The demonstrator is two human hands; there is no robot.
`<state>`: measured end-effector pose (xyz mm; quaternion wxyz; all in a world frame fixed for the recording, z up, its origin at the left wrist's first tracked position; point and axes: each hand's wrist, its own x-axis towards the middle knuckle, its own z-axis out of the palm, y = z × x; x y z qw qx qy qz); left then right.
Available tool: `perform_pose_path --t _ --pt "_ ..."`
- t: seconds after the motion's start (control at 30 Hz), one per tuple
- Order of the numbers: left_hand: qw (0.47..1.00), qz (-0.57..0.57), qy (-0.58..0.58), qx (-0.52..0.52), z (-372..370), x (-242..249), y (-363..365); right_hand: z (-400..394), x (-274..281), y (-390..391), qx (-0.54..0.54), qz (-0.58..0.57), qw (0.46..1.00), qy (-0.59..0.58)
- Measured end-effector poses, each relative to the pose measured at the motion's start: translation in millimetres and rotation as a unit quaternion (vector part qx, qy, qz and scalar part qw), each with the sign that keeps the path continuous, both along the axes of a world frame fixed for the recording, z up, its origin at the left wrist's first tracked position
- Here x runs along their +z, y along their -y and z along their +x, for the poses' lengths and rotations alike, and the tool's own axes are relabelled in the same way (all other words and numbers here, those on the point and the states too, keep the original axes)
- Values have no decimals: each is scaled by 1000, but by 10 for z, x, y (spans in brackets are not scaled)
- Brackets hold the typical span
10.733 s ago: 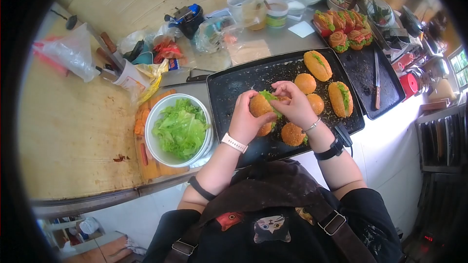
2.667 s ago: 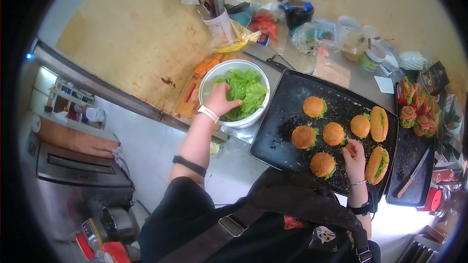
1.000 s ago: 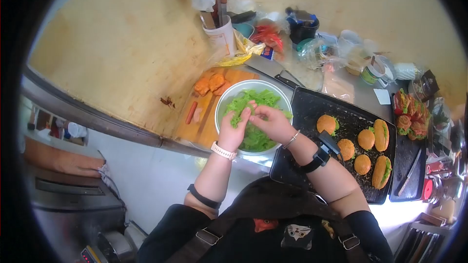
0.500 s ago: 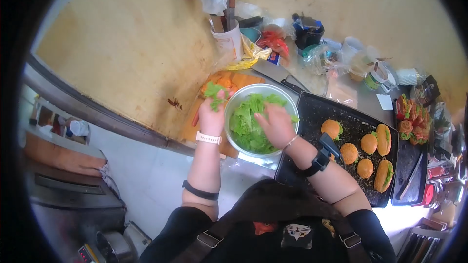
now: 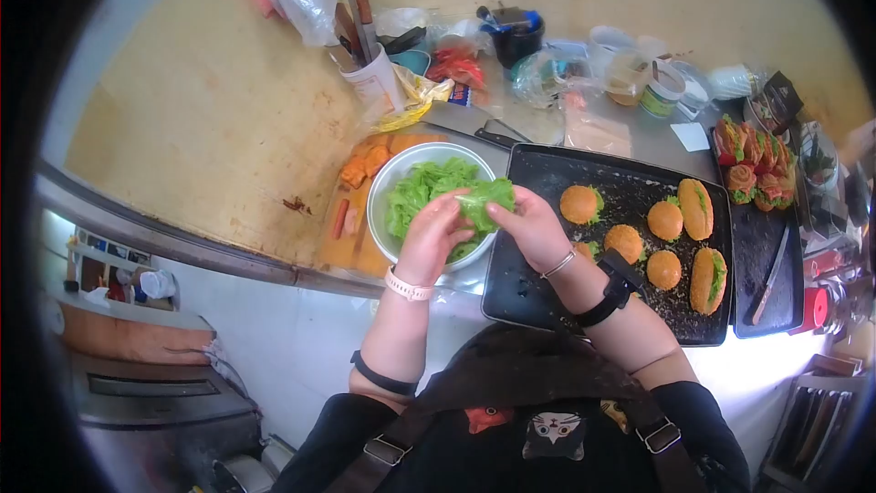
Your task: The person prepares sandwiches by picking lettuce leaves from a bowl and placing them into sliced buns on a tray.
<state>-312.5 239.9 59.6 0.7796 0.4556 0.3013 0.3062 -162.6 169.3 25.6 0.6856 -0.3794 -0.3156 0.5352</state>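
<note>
A green lettuce leaf point(image 5: 486, 202) is pinched between my two hands above the right side of a metal bowl point(image 5: 376, 212). My left hand point(image 5: 432, 245) grips the leaf's left end, its fingertips curled at the edge. From the other side my right hand point(image 5: 537, 230) holds it between thumb and fingers. More torn lettuce point(image 5: 422, 190) fills the bowl. The bowl stands on or against a wooden cutting board point(image 5: 365, 251), where orange pieces of food point(image 5: 365, 164) and a reddish stick point(image 5: 340, 219) lie.
Right of the bowl, a black baking tray point(image 5: 538, 288) holds several filled buns point(image 5: 623, 244). Beyond it is a second tray point(image 5: 762, 260) with a knife point(image 5: 774, 274) and sandwiches point(image 5: 753, 160). A large knife point(image 5: 497, 135), a knife holder point(image 5: 376, 84) and tubs point(image 5: 663, 89) stand behind.
My left hand has moved from the bowl's left side to over it, meeting my right hand at a lettuce leaf. My right hand has lifted out of the bowl. The view has shifted right.
</note>
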Motion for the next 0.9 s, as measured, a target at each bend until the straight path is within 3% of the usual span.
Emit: perform_pose_path --t 0.03,0.17,0.27,0.37,0.43,0.5,0.57,0.63,0.73,0.77,0.87,0.9 --pt "999 -7 -36 -11 5 -50 -5 20 -20 37 -11 10 999 43" --pt "959 234 -156 31 163 -31 166 93 -3 171 -4 25 996 83" --pt "895 404 -188 33 202 -68 197 163 -64 232 -49 1 991 125" --pt "903 391 -178 15 227 -30 251 156 -62 282 -121 16 959 255" --pt "951 285 -120 13 263 -14 303 148 83 364 -189 77 900 386" --pt "991 134 -23 11 333 27 387 134 147 416 -213 121 891 382" --pt "992 -65 111 9 399 81 492 128 151 430 -218 117 899 362" --pt "993 -8 113 33 429 -16 480 126 139 416 -204 65 920 328" --pt "990 105 45 77 442 -32 480 88 225 376 -114 62 992 -3" --pt "985 148 11 92 448 -25 477 126 209 382 -97 51 994 9" --pt "992 104 26 66 472 -81 457 205 121 418 -89 31 994 46" --pt "996 20 72 48 486 -86 466 175 97 433 -114 35 991 59"
